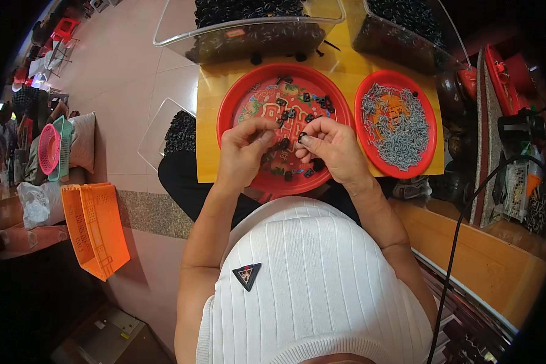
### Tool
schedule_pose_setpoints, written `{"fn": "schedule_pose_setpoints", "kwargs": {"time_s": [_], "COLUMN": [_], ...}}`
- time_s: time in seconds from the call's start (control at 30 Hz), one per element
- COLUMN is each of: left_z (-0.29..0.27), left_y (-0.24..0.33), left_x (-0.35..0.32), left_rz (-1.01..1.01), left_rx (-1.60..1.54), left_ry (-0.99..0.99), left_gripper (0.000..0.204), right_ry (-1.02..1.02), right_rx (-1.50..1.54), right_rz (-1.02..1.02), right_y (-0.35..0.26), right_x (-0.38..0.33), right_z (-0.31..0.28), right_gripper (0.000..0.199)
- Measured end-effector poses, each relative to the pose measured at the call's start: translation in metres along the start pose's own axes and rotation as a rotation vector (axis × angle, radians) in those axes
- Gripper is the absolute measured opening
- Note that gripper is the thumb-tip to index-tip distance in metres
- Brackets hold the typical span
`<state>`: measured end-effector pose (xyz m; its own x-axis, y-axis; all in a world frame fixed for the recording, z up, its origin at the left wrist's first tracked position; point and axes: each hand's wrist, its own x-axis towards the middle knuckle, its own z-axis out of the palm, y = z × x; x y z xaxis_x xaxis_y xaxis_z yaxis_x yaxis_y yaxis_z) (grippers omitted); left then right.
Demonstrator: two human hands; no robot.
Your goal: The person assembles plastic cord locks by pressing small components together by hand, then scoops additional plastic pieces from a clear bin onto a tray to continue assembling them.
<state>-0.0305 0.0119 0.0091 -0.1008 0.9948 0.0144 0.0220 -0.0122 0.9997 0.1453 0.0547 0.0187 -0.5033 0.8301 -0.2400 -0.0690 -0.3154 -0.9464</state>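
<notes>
Both hands are held over a round red tray (225,91) with a printed pattern on its base. My right hand (337,150) pinches a small black plastic part (302,138) between thumb and forefinger. My left hand (247,148) is closed in a pinch a short way to its left; what its fingertips hold, if anything, is too small to make out. Several more black parts (289,113) lie scattered in the tray. Just right of the tray, a smaller red plate (432,136) carries many small silver screws (401,145).
A yellow wooden table (208,139) bears the tray and plate. At its far side stand two clear bins (255,45) (400,45) of black parts. Left of it is another clear container (158,130). An orange crate (97,227) lies on the floor; a black cable (454,249) runs along the right.
</notes>
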Motion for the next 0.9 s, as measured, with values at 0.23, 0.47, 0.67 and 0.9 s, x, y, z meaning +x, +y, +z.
{"fn": "schedule_pose_setpoints", "kwargs": {"time_s": [0.23,0.47,0.67,0.9], "left_z": [0.001,0.01,0.014,0.015], "left_y": [-0.002,0.002,0.008,0.002], "left_x": [-0.014,-0.023,-0.027,-0.027], "left_rz": [-0.321,-0.385,-0.386,-0.359], "left_rx": [-0.866,-1.123,-1.164,-1.139], "left_ry": [0.013,0.008,-0.048,-0.062], "left_gripper": [0.002,0.006,0.005,0.007], "right_ry": [0.026,0.067,0.072,0.071], "right_rx": [0.085,-0.058,-0.083,-0.091], "right_rz": [-0.023,-0.089,-0.105,-0.1], "right_y": [-0.007,-0.014,-0.015,-0.014], "right_x": [-0.006,-0.016,-0.017,-0.017], "right_z": [0.019,0.04,0.045,0.044], "right_gripper": [0.006,0.007,0.007,0.007]}}
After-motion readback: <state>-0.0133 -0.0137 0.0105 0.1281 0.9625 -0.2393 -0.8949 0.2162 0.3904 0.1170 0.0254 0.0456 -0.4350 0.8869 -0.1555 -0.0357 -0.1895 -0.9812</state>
